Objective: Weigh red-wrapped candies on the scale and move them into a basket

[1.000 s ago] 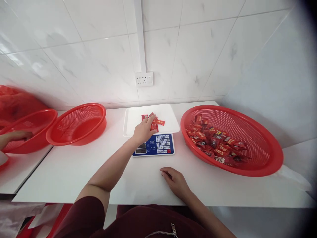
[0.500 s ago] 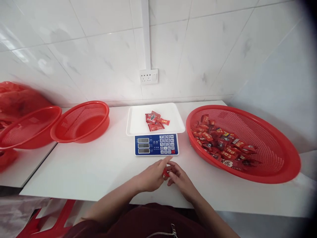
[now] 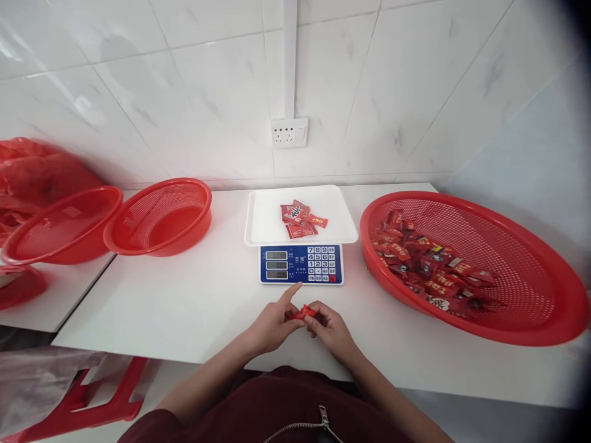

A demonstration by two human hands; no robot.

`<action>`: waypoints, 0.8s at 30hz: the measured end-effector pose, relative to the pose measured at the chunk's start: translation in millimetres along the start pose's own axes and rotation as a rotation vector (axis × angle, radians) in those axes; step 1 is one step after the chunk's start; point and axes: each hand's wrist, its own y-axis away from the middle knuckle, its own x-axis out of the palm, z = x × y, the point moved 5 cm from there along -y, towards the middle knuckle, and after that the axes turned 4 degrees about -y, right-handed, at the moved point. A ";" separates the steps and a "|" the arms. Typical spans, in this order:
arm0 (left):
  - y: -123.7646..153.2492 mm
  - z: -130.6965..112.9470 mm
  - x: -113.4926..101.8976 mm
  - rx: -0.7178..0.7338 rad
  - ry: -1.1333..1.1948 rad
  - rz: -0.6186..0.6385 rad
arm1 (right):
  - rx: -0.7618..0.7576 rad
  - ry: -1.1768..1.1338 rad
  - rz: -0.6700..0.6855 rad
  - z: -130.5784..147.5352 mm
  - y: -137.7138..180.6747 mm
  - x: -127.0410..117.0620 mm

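Both of my hands meet at the near edge of the white table, just in front of a blue-faced scale [image 3: 302, 264]. My left hand [image 3: 273, 323] and my right hand [image 3: 330, 329] pinch a small red candy wrapper [image 3: 302, 312] between their fingertips; the left index finger sticks out toward the scale. On the scale's white tray [image 3: 270, 218] lie several red wrapped candies [image 3: 300, 219]. A big red mesh basket [image 3: 517, 258] at the right holds a heap of red wrapped candies [image 3: 429, 264].
Two red baskets sit at the left: a mesh one [image 3: 159, 215] and a shallower one [image 3: 60, 224] on an adjoining table. Red plastic bags [image 3: 32, 178] are piled behind them. A wall socket [image 3: 289, 132] is above the scale. A red stool [image 3: 101, 400] stands below.
My left hand drew back from the scale tray to the table's near edge and joined my right hand on a red wrapper. Another person's hand at the far left left the view.
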 end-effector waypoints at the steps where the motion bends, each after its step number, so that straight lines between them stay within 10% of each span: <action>1: 0.4 0.1 0.4 0.010 0.000 0.013 | 0.004 0.002 0.012 -1.0 0.3 0.0; 24: -0.7 -1.4 0.5 0.072 -0.101 0.099 | 0.012 0.290 -0.021 -5.7 3.3 0.2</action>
